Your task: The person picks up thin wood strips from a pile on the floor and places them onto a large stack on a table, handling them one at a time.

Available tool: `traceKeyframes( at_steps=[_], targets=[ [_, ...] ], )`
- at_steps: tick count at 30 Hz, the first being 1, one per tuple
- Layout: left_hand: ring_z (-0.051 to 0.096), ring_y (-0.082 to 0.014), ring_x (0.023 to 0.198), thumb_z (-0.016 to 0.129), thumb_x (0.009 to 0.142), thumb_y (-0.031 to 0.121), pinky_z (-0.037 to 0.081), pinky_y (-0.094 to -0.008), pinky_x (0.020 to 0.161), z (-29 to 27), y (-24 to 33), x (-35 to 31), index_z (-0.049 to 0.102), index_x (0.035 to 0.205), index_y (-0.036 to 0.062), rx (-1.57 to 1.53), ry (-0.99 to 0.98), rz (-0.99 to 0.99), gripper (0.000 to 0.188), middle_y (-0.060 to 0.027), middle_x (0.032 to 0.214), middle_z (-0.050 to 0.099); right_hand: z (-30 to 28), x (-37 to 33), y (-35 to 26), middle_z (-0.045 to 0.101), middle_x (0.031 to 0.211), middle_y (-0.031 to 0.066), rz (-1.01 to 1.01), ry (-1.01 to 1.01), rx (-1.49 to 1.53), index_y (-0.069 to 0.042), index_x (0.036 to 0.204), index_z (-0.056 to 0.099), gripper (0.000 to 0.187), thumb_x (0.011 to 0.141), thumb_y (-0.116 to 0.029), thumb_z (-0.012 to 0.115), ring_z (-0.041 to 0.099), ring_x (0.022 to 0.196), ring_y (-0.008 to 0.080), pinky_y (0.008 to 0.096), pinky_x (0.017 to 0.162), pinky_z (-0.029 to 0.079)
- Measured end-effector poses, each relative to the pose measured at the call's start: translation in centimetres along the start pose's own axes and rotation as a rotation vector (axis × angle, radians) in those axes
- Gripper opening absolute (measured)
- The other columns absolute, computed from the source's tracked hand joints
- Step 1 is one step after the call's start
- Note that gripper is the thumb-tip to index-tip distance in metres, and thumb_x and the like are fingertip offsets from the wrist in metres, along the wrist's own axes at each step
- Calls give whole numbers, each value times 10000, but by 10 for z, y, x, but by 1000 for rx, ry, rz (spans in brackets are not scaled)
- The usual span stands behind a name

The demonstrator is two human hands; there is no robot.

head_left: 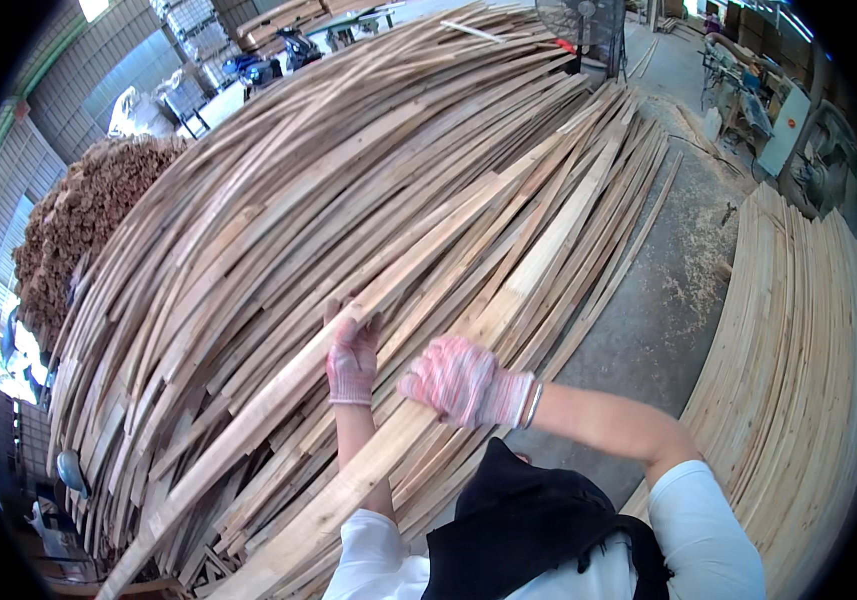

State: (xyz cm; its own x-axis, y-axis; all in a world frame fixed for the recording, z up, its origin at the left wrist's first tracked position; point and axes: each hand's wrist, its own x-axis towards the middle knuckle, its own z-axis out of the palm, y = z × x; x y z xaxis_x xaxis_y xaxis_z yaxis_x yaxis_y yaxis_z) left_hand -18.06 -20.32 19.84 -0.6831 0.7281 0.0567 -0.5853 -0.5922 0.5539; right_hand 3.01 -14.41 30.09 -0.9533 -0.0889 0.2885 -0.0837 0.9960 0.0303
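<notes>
Both my hands wear pink-and-white knitted work gloves. My left hand (353, 352) is closed around a long, narrow wooden plank (248, 425), its fingers reaching past the far edge. This plank runs slantwise from the lower left toward the upper right, above the pile. To the right, my right hand (463, 382) is curled over a wider pale wooden board (343, 492), which lies roughly alongside the plank. The right fingertips are partly hidden against the board. A band circles my right wrist.
A large pile of long wooden strips (238, 235) spreads beneath and beyond both hands. Another stack of pale boards (783, 370) stands at the right, across a sawdust-strewn floor (638, 340). A fan (583, 35) stands at the far end; a brown heap (88, 215) is at the left.
</notes>
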Motion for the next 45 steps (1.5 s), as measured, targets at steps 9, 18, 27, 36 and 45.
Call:
traceKeyframes(
  at_steps=[9,18,27,36,45],
  targets=[
    [411,-262,1259,759,723,198,377,-462,1038,2,-8,-59,318,1430,121,360,-60,-48,837,-102,1382,390,76,-6,-3,588,1102,175,439,-113,996,-61,1182,525,688,663,-443,766,569,1050,307,395,924,457],
    [397,-247,1261,783,712,296,362,-406,1043,13,-30,-82,281,1437,59,493,-138,-146,912,-82,1391,351,196,-3,60,588,1152,112,850,592,1828,-22,1249,469,450,903,-269,618,580,1060,273,415,933,474],
    [543,-207,1093,648,842,149,451,-311,920,-183,-4,-46,414,1355,30,556,449,-1081,576,-72,1259,535,121,60,66,620,1028,64,1208,743,2409,-56,1154,514,402,845,-227,706,616,901,201,366,782,515],
    [458,-276,1242,734,748,288,309,-442,1091,-51,-46,-152,340,1419,125,187,-20,-382,794,-85,1397,432,118,44,71,620,1074,59,889,684,2641,-65,1126,514,349,864,-222,682,616,997,221,389,906,490],
    [518,-247,1148,730,774,263,387,-388,1050,-14,-4,-119,474,1262,11,391,128,5,606,-130,1209,514,124,-6,49,592,1179,86,1130,543,2549,-37,1239,485,376,907,-169,604,596,1055,235,413,966,453]
  ],
)
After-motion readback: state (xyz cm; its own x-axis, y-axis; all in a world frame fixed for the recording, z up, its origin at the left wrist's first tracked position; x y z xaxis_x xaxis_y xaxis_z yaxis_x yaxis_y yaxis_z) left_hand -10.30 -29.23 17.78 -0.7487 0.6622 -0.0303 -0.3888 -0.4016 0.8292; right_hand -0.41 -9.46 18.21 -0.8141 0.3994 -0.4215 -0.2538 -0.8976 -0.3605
